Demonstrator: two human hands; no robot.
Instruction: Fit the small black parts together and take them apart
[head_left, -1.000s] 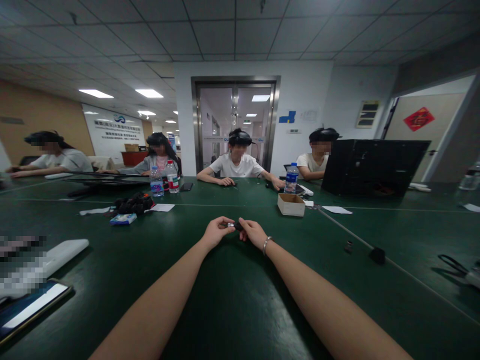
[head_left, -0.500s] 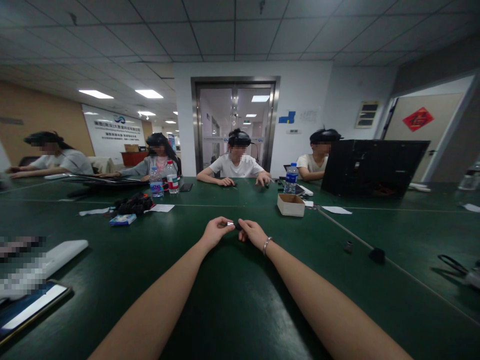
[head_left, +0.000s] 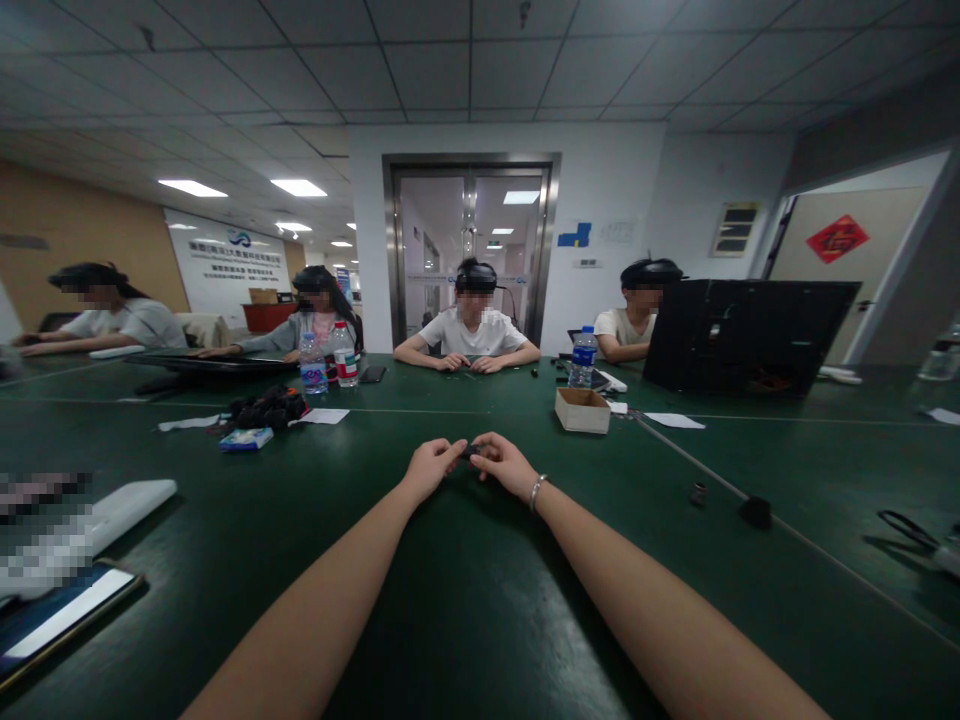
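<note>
A small dark object [head_left: 470, 451] is pinched between my two hands above the green table [head_left: 450, 620]; it is too small to name. My left hand [head_left: 433, 467] closes its thumb and fingers on the object's left end. On the other end, the thumb and forefinger of my right hand [head_left: 505, 466] are closed, with a metal bracelet [head_left: 537, 490] at that wrist. The fingers hide much of the object.
Ahead to the right stands an open cardboard box [head_left: 583, 411], with a water bottle [head_left: 582, 358] behind it. A small metal piece [head_left: 698, 494] and a black piece [head_left: 755, 511] lie on the right. A phone [head_left: 64, 620] rests at left. Several people sit opposite.
My right fingers have shifted on the small object, and the shiny part seen at my left fingertips no longer shows. Opposite, a person's hand has drawn back from a small dark item.
</note>
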